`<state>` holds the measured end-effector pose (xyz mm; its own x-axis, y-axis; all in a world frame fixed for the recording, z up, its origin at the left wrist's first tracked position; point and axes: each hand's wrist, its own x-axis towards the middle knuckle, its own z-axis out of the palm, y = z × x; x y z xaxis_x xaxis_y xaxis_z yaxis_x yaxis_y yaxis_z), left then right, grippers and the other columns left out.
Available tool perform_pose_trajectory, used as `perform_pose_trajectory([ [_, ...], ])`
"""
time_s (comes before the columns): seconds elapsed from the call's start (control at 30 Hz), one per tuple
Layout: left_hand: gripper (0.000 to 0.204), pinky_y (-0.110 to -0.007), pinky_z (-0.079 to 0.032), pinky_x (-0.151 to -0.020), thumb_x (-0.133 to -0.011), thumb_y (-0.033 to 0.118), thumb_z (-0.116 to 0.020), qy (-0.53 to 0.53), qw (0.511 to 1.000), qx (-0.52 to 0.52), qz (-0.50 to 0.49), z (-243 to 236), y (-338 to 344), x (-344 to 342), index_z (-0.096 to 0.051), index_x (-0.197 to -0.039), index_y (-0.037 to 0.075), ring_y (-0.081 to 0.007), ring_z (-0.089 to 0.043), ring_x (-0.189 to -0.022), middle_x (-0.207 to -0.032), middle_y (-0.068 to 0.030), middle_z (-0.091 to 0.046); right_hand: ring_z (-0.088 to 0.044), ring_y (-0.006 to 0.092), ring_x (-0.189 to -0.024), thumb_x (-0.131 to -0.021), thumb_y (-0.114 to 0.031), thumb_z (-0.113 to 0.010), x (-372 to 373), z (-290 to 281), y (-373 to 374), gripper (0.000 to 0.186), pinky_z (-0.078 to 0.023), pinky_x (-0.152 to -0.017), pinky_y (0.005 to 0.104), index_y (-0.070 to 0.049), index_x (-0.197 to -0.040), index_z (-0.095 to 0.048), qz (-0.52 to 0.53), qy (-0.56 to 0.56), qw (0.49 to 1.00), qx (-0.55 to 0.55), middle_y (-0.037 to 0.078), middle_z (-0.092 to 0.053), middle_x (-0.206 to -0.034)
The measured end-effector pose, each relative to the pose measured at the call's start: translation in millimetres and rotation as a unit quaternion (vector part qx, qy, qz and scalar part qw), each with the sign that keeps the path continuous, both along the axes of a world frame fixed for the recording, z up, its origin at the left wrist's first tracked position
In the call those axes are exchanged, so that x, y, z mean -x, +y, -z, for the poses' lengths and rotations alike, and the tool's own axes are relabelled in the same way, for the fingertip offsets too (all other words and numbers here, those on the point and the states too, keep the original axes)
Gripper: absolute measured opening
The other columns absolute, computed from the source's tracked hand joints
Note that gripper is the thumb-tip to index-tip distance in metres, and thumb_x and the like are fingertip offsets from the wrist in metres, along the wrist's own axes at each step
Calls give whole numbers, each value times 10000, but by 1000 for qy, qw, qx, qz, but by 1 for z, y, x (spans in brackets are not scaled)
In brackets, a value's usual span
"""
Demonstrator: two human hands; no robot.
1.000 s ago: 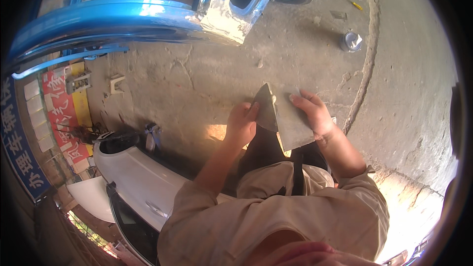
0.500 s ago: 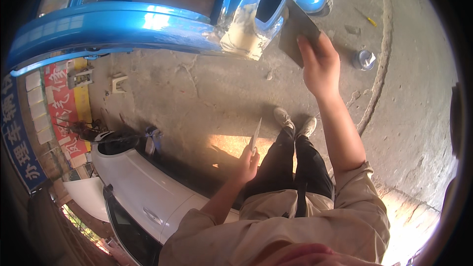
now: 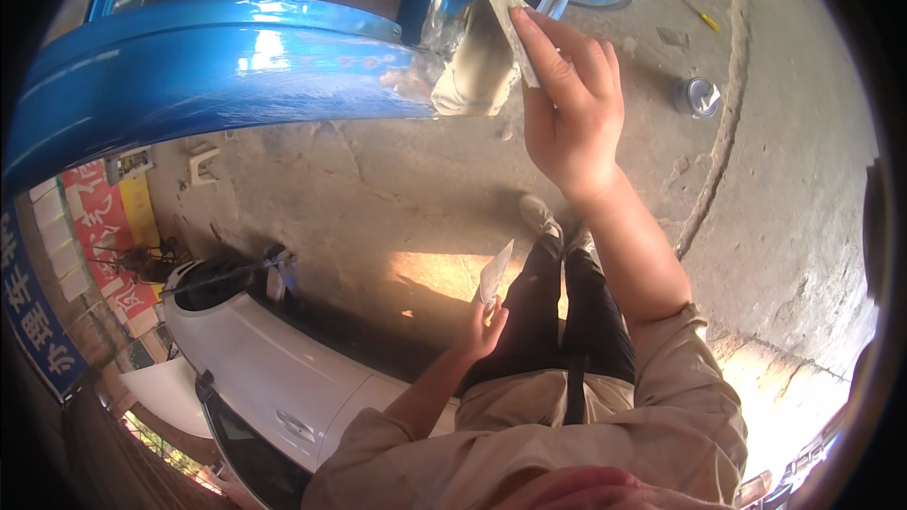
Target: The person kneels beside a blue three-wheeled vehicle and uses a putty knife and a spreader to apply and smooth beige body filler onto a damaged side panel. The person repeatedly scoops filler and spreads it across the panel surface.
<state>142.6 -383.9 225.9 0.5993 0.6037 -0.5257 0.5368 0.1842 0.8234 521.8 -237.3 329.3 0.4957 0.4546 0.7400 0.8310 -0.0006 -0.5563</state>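
Note:
At the corner of a blue vehicle body (image 3: pixel 236 66), a patch of cream-coloured putty (image 3: pixel 472 80) covers the panel beside an opening. My right hand (image 3: pixel 574 127) is closed on a thin flat putty spreader (image 3: pixel 513 36), tilted edge-on over the patch. Putty clings along the spreader's edge, and its far end is at the panel. Lower down, near my thighs, my left hand (image 3: pixel 482 331) grips a pale, pointed putty knife (image 3: pixel 496 271) by its lower end, with the blade pointing up and away from the vehicle.
A white car (image 3: pixel 283 368) stands at the left, close to my left arm. On the concrete floor (image 3: pixel 378 175) at the right are a round tin (image 3: pixel 699 97) and a yellow-handled tool (image 3: pixel 707 19). A small stool (image 3: pixel 203 163) and signboards (image 3: pixel 104 227) lie beyond on the left.
My right hand has moved left and turned the spreader edge-on over the putty. The putty patch looks broader and smoother. My left hand has tilted the putty knife, showing more of its blade.

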Motion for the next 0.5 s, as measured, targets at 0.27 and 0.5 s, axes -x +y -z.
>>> perform_pose_trajectory([
  [0.27, 289, -312, -479, -825, -937, 103, -602, 50, 997, -19, 47, 3, 13, 6, -495, -1177, -19, -164, -587, -939, -1025, -108, -600, -574, 218, -875, -653, 28, -638, 24, 20, -6, 599, -490, -745, 308, -109, -1236, -651, 10, -56, 998, 20, 62, -622, -1162],
  [0.5, 274, -314, -471, -830, -943, 118, -597, 35, 997, -2, 65, -6, 17, -11, -505, -1161, -21, -169, -590, -934, -1017, -108, -604, -575, 224, -853, -660, 52, -600, 13, 25, -28, 568, -487, -758, 303, -90, -1206, -664, 2, -22, 999, -33, 78, -651, -1120],
])
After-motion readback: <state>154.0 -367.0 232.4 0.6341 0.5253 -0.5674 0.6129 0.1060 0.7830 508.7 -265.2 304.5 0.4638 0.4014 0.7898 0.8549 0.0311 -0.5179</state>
